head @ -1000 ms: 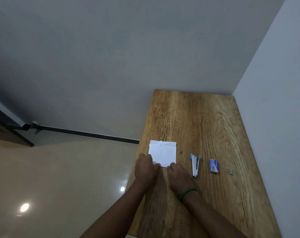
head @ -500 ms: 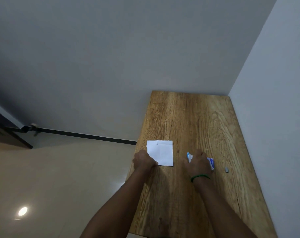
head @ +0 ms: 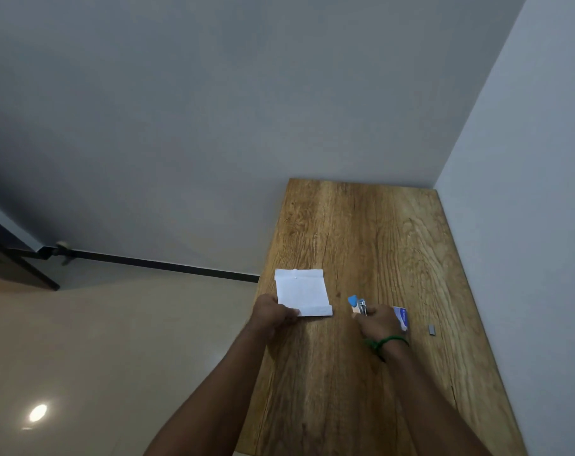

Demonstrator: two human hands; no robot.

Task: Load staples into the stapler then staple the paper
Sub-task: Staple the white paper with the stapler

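A folded white paper (head: 302,292) lies near the left edge of the wooden table (head: 371,232). My left hand (head: 271,315) pinches its near left corner. My right hand (head: 378,322), with a green band at the wrist, is closed around the small blue and silver stapler (head: 358,303), whose far end sticks out past my fingers. A blue and white staple box (head: 402,318) lies just right of that hand, partly hidden by it. A small grey strip of staples (head: 431,329) rests further right on the table.
The table stands in a corner, with a grey wall behind it and a white wall (head: 526,192) along its right side. Its left edge drops to a glossy tiled floor (head: 115,340). The far half of the table is bare wood.
My right hand left the paper, moved right and closed on the stapler. My left hand stayed at the paper's near left corner.
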